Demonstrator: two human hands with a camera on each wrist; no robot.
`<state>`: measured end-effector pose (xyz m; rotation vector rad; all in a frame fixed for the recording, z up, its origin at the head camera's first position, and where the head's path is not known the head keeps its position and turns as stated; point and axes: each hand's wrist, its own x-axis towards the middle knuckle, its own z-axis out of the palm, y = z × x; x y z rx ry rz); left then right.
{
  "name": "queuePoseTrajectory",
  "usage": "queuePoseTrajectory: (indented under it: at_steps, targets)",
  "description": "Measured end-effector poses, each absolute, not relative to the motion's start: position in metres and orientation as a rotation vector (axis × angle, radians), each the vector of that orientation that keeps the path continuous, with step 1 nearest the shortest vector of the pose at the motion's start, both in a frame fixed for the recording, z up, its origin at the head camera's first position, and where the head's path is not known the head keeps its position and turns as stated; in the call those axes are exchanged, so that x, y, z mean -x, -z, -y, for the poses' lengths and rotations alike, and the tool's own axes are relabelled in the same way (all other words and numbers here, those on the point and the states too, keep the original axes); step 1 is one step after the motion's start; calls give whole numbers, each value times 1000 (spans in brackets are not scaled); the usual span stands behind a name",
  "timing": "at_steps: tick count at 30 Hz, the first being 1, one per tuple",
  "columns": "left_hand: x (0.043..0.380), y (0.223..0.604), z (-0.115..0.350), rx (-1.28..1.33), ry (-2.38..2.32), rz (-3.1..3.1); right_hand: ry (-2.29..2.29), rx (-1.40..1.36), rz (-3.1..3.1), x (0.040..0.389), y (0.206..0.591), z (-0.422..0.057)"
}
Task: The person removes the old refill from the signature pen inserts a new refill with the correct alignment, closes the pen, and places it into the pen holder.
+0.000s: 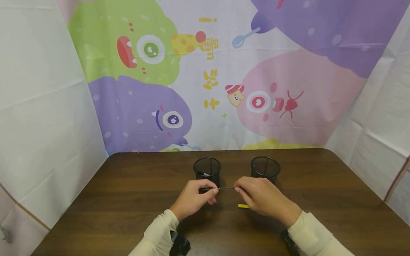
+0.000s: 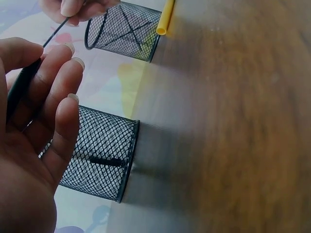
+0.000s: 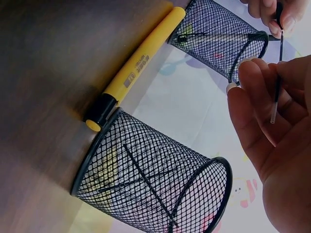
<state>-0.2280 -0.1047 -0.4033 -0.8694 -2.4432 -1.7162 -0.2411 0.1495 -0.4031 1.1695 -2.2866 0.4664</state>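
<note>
My left hand [image 1: 196,197] pinches a slim black pen part [image 2: 23,86] between thumb and fingers. From its end runs a thin ink refill [image 3: 276,99], dark with a clear tail. The refill's other stretch is held between the thumb and fingertips of my right hand [image 1: 264,197], so it spans the short gap between both hands. Below the right hand lies a yellow pen barrel [image 3: 148,60] with printing and a black section with a yellow cap at one end; the head view shows only a short piece of it.
Two black mesh pen cups stand behind the hands, the left cup [image 2: 104,136] with a black-and-white pen [image 1: 204,174] in it and the right cup [image 1: 265,166] behind the right hand. The brown wooden table [image 1: 144,213] meets a cartoon-printed cloth [image 1: 221,135] at its back edge.
</note>
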Motion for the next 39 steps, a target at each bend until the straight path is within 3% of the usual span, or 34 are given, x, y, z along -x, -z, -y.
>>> queuePoseTrajectory:
  at_steps: [12,32,39]
  targets:
    - [248,430,109,836,1673,2474,-474,-1149,2282,242,404,-152]
    - [232,406,104,863,1689,2429,-482,-1109,2357,245,402,-156]
    - [250,432,108,873,1645,2423,-494,-1101,2391,244,401,-158]
